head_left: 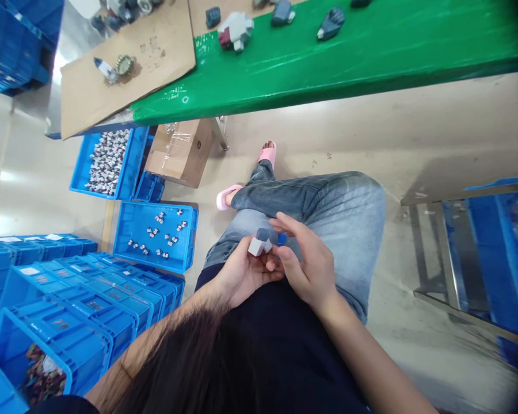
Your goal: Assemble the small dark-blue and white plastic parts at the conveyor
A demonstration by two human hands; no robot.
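Low over my lap, my left hand (pixel 244 275) has its fingers closed around a small toy figure (pixel 263 241) with pale grey-white blocky parts and a dark grey part on top. My right hand (pixel 308 261) is close beside it on the right, thumb and index finger apart and curved toward the toy. Whether its fingertips touch the figure is unclear. A small bright blue spot (pixel 282 238) shows between the right fingers; what it is cannot be made out.
A green-covered table (pixel 285 75) bears a white-and-dark-red toy piece (pixel 237 31), dark pieces and a cardboard sheet (pixel 155 66). To the left, blue crates (pixel 190 230) hold small figures, near a cardboard box (pixel 183 152) and stacked blue bins (pixel 82 310). A metal frame (pixel 453 259) stands right.
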